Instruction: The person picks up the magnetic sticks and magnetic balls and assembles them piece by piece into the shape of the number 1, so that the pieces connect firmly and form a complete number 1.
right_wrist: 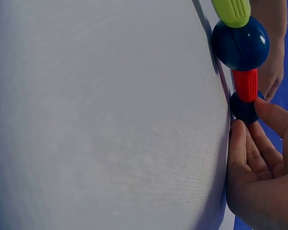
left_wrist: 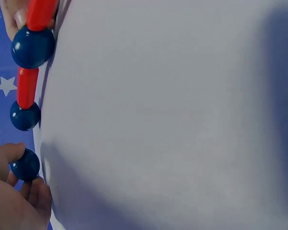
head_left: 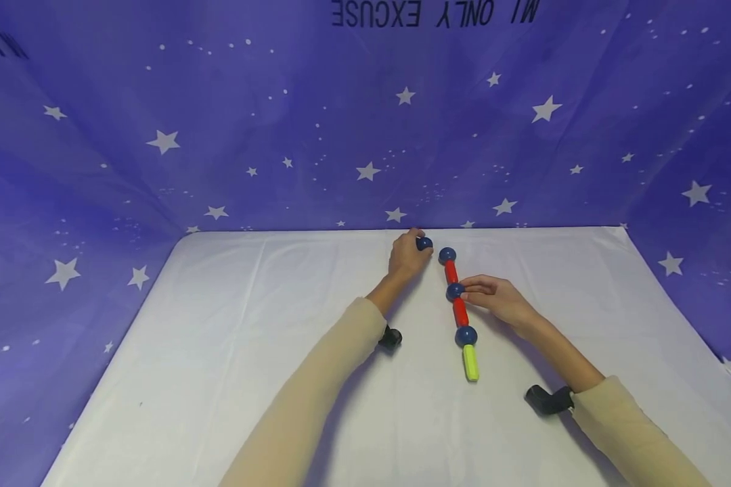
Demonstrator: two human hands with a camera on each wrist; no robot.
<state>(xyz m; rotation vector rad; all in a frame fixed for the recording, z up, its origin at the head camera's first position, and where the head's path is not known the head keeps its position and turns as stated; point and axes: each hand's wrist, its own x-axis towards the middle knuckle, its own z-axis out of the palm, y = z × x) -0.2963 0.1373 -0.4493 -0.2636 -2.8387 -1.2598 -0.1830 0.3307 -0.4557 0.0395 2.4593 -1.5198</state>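
Observation:
A chain of blue balls and short rods lies on the white table. From its far end come a blue ball, a red rod, a middle blue ball, another red rod, a near blue ball and a yellow-green rod. My right hand pinches the middle ball between thumb and fingers, as the right wrist view shows. My left hand holds a separate blue ball by thumb and fingertips, a small gap from the chain's far ball.
The white table stretches around the chain. Behind it hangs a purple star-printed cloth. Black wrist devices, one at the left sleeve and one at the right sleeve, sit close to the tabletop.

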